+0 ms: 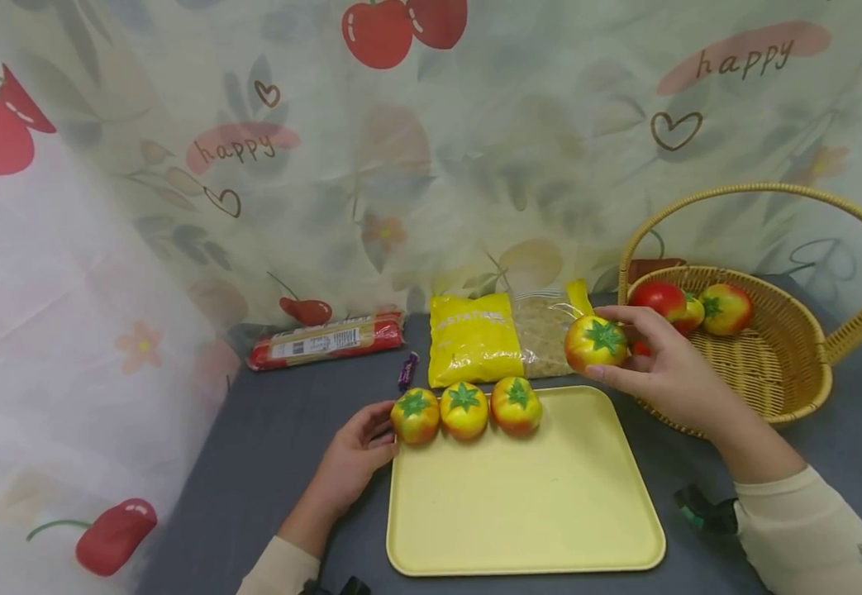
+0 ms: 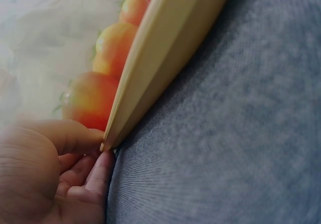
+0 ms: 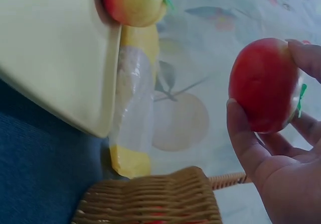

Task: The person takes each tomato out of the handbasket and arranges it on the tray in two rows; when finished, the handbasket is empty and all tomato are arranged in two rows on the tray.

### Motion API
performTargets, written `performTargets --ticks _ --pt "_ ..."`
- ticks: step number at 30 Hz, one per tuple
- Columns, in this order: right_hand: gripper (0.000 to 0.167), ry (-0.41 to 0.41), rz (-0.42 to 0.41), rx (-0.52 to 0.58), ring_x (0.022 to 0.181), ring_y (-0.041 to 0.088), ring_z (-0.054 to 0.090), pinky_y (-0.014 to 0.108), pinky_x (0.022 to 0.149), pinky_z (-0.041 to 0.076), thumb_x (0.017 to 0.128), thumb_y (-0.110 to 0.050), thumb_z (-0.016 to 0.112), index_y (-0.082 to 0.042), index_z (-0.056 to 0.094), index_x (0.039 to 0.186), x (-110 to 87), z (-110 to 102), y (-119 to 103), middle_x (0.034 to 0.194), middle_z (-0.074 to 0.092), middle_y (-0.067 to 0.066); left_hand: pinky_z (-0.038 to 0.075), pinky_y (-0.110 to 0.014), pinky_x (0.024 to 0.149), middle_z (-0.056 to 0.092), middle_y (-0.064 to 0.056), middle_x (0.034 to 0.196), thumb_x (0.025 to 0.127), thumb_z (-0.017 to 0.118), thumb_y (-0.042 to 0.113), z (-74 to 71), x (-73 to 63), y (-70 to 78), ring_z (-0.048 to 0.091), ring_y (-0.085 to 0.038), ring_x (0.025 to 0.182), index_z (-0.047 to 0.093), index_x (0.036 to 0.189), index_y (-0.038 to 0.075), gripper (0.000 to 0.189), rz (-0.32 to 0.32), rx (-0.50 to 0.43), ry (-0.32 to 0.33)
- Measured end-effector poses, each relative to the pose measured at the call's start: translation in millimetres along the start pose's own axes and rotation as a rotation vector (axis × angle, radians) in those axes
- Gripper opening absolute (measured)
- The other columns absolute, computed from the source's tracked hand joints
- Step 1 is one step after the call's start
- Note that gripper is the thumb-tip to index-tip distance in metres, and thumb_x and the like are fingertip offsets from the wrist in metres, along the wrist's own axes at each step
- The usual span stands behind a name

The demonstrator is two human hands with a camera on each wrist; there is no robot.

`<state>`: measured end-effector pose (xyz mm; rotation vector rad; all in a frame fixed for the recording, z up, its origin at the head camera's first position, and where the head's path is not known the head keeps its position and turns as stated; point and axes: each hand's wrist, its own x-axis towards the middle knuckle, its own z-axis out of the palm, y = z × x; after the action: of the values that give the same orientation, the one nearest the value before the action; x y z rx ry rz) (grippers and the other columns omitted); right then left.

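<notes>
My right hand holds a red-and-yellow tomato with a green leafy top, raised in front of the wicker basket. In the right wrist view, thumb and fingers grip this tomato around its sides. A row of three similar tomatoes stands along the far left edge of the cream tray. My left hand is at the tray's far left corner, beside the leftmost tomato. In the left wrist view, its thumb and fingers pinch the tray's rim.
Several more fruits lie in the basket, under its tall arched handle. Behind the tray are a yellow bag, a red-ended packet and a small purple wrapped piece. A printed curtain hangs behind the grey table.
</notes>
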<state>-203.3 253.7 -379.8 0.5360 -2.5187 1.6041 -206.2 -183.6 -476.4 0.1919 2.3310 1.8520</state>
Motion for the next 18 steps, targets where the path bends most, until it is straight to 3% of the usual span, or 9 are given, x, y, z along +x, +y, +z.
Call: performTargets --ticks 7,14,18 --pt "0.072 -0.068 0.021 0.048 0.117 0.026 0.063 0.024 0.089 0.061 0.098 -0.004 0.082 0.003 0.044 0.158 3.1 9.9 8.3 0.151 0.044 0.021 0.048 -0.046 0.115 0.055 -0.017 0.157 0.099 0.071 -0.006 0.6 -0.1 1.3 0.053 -0.035 0.144 0.056 0.154 0.001 0.058 0.000 0.003 0.006" --pt "0.072 -0.120 0.083 0.111 0.117 0.041 0.064 0.027 0.089 0.061 0.098 -0.003 0.082 0.005 0.043 0.157 4.8 14.8 17.4 0.152 0.042 0.025 0.048 -0.046 0.114 0.055 -0.017 0.157 0.099 0.071 -0.006 0.1 0.3 -0.9 0.053 -0.035 0.144 0.056 0.154 0.002 0.057 0.002 0.004 0.004" --pt "0.072 -0.134 0.093 0.079 0.121 0.042 0.064 0.027 0.092 0.060 0.098 -0.008 0.083 0.005 0.044 0.157 4.2 17.8 22.9 0.152 0.043 0.025 0.049 -0.045 0.114 0.056 -0.017 0.156 0.099 0.071 -0.005 0.8 -0.1 -0.7 0.054 -0.035 0.144 0.056 0.154 0.002 0.057 -0.001 0.006 0.009"
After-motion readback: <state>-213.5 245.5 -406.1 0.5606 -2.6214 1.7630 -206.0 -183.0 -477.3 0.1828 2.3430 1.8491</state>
